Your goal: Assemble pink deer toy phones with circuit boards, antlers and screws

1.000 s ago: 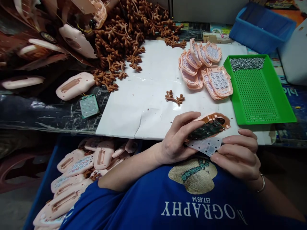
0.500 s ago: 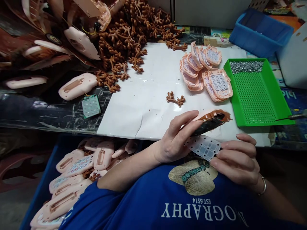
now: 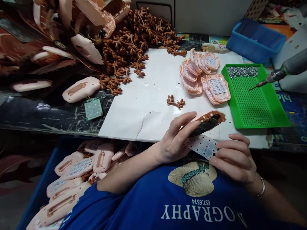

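Observation:
My left hand point(image 3: 176, 137) is closed around a pink plastic toy-phone shell point(image 3: 212, 119), tilted up on edge with a dark board showing on its inner side. Below it is a translucent rubber keypad sheet point(image 3: 202, 147) with small black dots. My right hand point(image 3: 236, 158) pinches the sheet's right edge between thumb and fingers. The sheet's left end goes behind the left fingers, so I cannot tell whether they grip it too. On the white work surface point(image 3: 148, 124) beyond lies one brown antler-shaped piece point(image 3: 176, 102).
Pink front shells with keypads point(image 3: 217, 88) are stacked beside a green tray point(image 3: 261, 123) of screws. An electric screwdriver point(image 3: 278, 75) hangs over the tray. Brown antlers point(image 3: 124, 41) heap at the back left. A blue bin point(image 3: 45, 179) holds finished-looking phones. A green circuit board point(image 3: 93, 108) lies left.
The view has shifted slightly. The electric screwdriver has swung further into view over the green tray. Both hands keep nearly the same hold on shell and keypad sheet.

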A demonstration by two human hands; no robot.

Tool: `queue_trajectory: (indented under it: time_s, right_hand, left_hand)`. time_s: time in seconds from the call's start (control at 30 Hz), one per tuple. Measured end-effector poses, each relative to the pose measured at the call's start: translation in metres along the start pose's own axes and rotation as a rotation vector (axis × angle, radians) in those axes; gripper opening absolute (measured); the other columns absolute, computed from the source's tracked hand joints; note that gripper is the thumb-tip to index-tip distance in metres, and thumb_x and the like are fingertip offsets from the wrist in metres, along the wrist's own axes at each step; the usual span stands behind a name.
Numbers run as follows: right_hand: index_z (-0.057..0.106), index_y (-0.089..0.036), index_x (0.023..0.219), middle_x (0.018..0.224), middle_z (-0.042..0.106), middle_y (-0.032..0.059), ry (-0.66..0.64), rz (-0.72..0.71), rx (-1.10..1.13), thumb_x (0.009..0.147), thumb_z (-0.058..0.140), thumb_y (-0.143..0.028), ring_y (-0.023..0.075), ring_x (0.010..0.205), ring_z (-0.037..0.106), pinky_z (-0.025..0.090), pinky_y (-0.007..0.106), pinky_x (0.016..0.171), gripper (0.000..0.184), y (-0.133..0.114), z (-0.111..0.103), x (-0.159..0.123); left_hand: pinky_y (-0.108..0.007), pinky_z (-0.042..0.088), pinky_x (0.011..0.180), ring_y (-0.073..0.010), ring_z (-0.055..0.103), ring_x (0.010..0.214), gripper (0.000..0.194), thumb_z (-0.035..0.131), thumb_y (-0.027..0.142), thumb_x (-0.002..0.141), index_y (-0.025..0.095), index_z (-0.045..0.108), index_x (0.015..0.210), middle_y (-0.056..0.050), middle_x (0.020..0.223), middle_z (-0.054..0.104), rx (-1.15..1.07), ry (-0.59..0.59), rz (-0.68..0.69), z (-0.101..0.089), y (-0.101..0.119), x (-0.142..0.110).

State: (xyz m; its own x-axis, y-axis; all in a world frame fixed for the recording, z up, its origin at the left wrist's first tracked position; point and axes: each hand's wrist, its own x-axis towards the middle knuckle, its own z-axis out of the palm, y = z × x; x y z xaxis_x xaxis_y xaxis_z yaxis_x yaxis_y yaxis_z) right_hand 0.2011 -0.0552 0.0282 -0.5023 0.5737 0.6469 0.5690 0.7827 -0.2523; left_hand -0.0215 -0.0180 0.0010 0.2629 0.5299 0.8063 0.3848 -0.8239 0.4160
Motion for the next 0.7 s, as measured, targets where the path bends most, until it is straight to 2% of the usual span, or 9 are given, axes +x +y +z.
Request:
queue_trajectory:
  time_s: [0.1,0.2,0.47,0.7]
  right_hand:
    - [0.064,-0.027,0.094,0.088,0.065,-0.0015,0.106,-0.108,-0.025,0.089,0.066,-0.016,0.0165,0.088,0.065,0.052,0.041,0.091,0.012,0.010,0.003,0.011]
    - [0.064,-0.023,0.099,0.086,0.064,0.0014,0.172,-0.090,-0.068,0.087,0.069,-0.018,0.0177,0.084,0.063,0.053,0.037,0.079,0.014,0.017,0.009,0.022]
    - [0.064,-0.022,0.103,0.089,0.064,0.0029,0.191,0.008,-0.135,0.091,0.064,-0.018,0.0184,0.083,0.060,0.048,0.036,0.075,0.012,0.016,0.021,0.025]
    - [0.064,-0.021,0.102,0.086,0.063,0.0035,0.173,0.039,-0.173,0.091,0.065,-0.020,0.0205,0.084,0.058,0.046,0.041,0.081,0.011,0.017,0.020,0.026]
  left_hand:
    - [-0.042,0.050,0.108,-0.0260,0.048,0.131,0.066,0.069,0.022,0.086,0.015,0.041,0.145,-0.017,0.136,0.049,-0.120,-0.103,-0.131,-0.001,0.002,0.002]
    - [-0.045,0.049,0.108,-0.0265,0.048,0.131,0.065,0.071,0.025,0.086,0.017,0.042,0.144,-0.017,0.135,0.048,-0.220,-0.163,-0.195,-0.001,0.005,0.002]
    - [-0.042,0.050,0.107,-0.0249,0.049,0.129,0.064,0.070,0.018,0.086,0.012,0.043,0.144,-0.018,0.135,0.049,-0.194,-0.164,-0.150,0.000,0.008,-0.001]
    - [-0.043,0.052,0.105,-0.0250,0.050,0.128,0.063,0.069,0.016,0.087,0.012,0.043,0.144,-0.017,0.134,0.050,-0.185,-0.160,-0.152,0.003,0.009,-0.002]
